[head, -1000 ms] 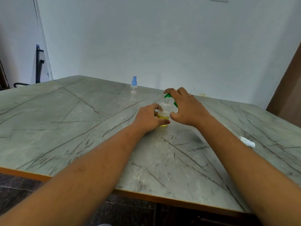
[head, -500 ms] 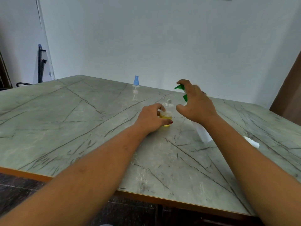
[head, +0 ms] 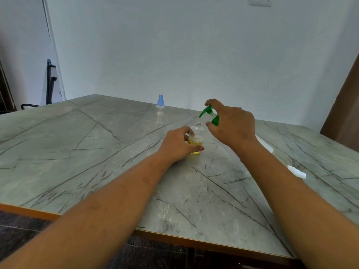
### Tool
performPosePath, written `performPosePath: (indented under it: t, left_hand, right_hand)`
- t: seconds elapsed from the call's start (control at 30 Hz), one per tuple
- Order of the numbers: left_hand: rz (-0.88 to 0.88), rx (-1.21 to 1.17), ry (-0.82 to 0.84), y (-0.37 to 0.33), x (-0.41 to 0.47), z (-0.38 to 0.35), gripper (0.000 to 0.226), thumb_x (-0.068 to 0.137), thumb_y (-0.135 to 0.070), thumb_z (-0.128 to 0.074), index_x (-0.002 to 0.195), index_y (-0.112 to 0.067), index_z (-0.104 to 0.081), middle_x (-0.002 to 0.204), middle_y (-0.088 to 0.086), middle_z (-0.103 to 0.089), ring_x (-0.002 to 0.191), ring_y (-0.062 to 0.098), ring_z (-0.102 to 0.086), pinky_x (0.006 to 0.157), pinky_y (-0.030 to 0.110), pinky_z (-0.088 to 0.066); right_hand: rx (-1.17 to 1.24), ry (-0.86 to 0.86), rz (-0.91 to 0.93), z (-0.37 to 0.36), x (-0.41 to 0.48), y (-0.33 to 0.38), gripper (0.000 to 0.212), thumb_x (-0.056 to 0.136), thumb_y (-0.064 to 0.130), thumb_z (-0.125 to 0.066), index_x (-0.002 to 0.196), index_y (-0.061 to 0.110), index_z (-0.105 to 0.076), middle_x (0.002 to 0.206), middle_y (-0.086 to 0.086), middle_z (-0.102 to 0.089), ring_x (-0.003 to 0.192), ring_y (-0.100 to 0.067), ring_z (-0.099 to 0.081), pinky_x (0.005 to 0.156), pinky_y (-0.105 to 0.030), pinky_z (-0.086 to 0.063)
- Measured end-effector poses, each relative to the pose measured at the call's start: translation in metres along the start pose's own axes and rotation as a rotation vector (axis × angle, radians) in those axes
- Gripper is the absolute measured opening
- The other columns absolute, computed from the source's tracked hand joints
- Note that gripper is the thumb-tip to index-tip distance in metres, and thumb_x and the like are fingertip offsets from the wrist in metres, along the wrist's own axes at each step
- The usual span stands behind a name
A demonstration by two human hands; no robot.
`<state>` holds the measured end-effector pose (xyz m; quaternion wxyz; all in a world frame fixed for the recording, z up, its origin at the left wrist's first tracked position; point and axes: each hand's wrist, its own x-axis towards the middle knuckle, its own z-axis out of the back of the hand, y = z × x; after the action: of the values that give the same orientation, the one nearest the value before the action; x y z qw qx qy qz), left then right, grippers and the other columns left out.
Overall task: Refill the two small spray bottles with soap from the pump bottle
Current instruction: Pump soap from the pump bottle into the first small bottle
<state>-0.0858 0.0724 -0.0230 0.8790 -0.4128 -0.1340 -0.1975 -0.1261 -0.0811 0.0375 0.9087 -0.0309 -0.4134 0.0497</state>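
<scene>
Grey marble desk [head: 81,152]: I see my left grip [head: 177,145] clasping the uncapped spray bottle [head: 197,139] upright; my right grip [head: 233,125] holds the pump bottle [head: 206,113], green nozzle just above its neck.

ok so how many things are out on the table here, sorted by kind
spray bottles: 2, the blue-capped bottle standing alone and the open bottle held by the left hand
pump bottle: 1, gripped by the right hand
loose white cap: 1, lying on the table
total: 4
</scene>
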Motion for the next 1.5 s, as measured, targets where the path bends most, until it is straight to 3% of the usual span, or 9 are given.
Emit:
performPosePath:
  t: [0.23, 0.43, 0.77, 0.9, 1.03, 1.13, 1.27, 1.33, 1.5]
  left_hand:
    - [0.01, 0.012, 0.009, 0.001, 0.003, -0.003, 0.048, 0.069, -0.048, -0.075, 0.106, -0.029, -0.05, 0.12, 0.001, -0.06, 0.088, 0.011, -0.052, 0.059, 0.008, -0.034]
    - [0.013, -0.003, 0.011, 0.002, 0.003, -0.003, 0.045, 0.069, -0.048, -0.074, 0.102, -0.03, -0.049, 0.117, 0.001, -0.06, 0.088, 0.012, -0.052, 0.057, 0.008, -0.032]
    - [-0.002, 0.009, 0.011, 0.002, 0.003, -0.003, 0.047, 0.07, -0.049, -0.074, 0.105, -0.028, -0.051, 0.116, 0.002, -0.06, 0.09, 0.012, -0.053, 0.069, 0.018, -0.039]
    - [-0.013, 0.021, 0.014, 0.003, 0.003, -0.002, 0.045, 0.07, -0.05, -0.073, 0.104, -0.029, -0.05, 0.116, 0.002, -0.06, 0.09, 0.012, -0.052, 0.067, 0.015, -0.037]
    - [-0.024, 0.017, 0.02, 0.004, 0.003, -0.001, 0.047, 0.071, -0.049, -0.072, 0.108, -0.028, -0.052, 0.118, 0.002, -0.059, 0.09, 0.012, -0.052, 0.067, 0.014, -0.037]
    - [-0.033, 0.01, 0.012, 0.005, 0.003, 0.0, 0.046, 0.071, -0.048, -0.073, 0.106, -0.028, -0.052, 0.115, 0.002, -0.06, 0.09, 0.012, -0.054, 0.066, 0.014, -0.037]
    - [-0.046, -0.003, -0.005, 0.005, 0.001, 0.0, 0.047, 0.069, -0.046, -0.076, 0.105, -0.026, -0.053, 0.114, 0.003, -0.063, 0.088, 0.012, -0.057, 0.068, 0.017, -0.042]
    - [-0.045, 0.022, -0.014, 0.004, 0.001, -0.002, 0.049, 0.07, -0.046, -0.075, 0.107, -0.024, -0.053, 0.116, 0.004, -0.062, 0.088, 0.012, -0.056, 0.068, 0.016, -0.042]
    - [-0.021, 0.038, -0.007, 0.004, 0.003, -0.003, 0.049, 0.071, -0.047, -0.074, 0.109, -0.025, -0.052, 0.118, 0.004, -0.06, 0.09, 0.012, -0.053, 0.071, 0.016, -0.04]
  right_hand:
    - [-0.129, -0.043, 0.115, -0.009, -0.004, 0.005, 0.042, 0.085, 0.033, -0.055, 0.125, 0.037, -0.041, 0.085, -0.001, -0.068, 0.068, -0.024, -0.059, 0.06, -0.032, -0.039]
    - [-0.091, -0.1, 0.086, -0.001, -0.004, 0.002, 0.037, 0.088, 0.026, -0.052, 0.123, 0.032, -0.043, 0.079, -0.004, -0.065, 0.06, -0.022, -0.047, 0.058, -0.03, -0.037]
    - [0.015, -0.017, 0.085, 0.0, -0.006, -0.004, 0.039, 0.091, 0.037, -0.048, 0.128, 0.036, -0.037, 0.097, 0.0, -0.066, 0.081, -0.026, -0.06, 0.053, -0.025, -0.037]
    - [0.265, 0.001, 0.013, 0.006, -0.001, -0.013, 0.032, 0.096, 0.031, -0.044, 0.128, 0.034, -0.038, 0.086, 0.003, -0.058, 0.069, -0.02, -0.055, 0.052, -0.022, -0.033]
    - [0.709, -0.019, -0.103, 0.006, 0.0, -0.02, 0.031, 0.096, 0.025, -0.045, 0.126, 0.029, -0.038, 0.104, 0.004, -0.054, 0.078, -0.017, -0.057, 0.063, -0.022, -0.042]
    - [0.785, 0.045, -0.12, 0.002, -0.001, -0.025, 0.052, 0.087, 0.031, -0.062, 0.128, 0.033, -0.032, 0.107, 0.005, -0.051, 0.084, -0.016, -0.057, 0.071, -0.026, -0.046]
    - [0.7, 0.345, -0.05, -0.012, -0.01, -0.025, 0.089, 0.063, 0.034, -0.081, 0.132, 0.043, -0.025, 0.114, -0.002, -0.048, 0.085, -0.009, -0.053, 0.065, -0.021, -0.042]
    - [0.55, 0.439, -0.007, -0.016, -0.016, -0.024, 0.089, 0.063, 0.034, -0.076, 0.132, 0.047, -0.022, 0.115, -0.005, -0.05, 0.087, -0.017, -0.054, 0.068, -0.026, -0.047]
    - [0.47, 0.363, -0.062, -0.012, -0.016, -0.028, 0.087, 0.065, 0.035, -0.071, 0.132, 0.053, -0.018, 0.109, -0.003, -0.055, 0.089, -0.027, -0.053, 0.078, -0.04, -0.053]
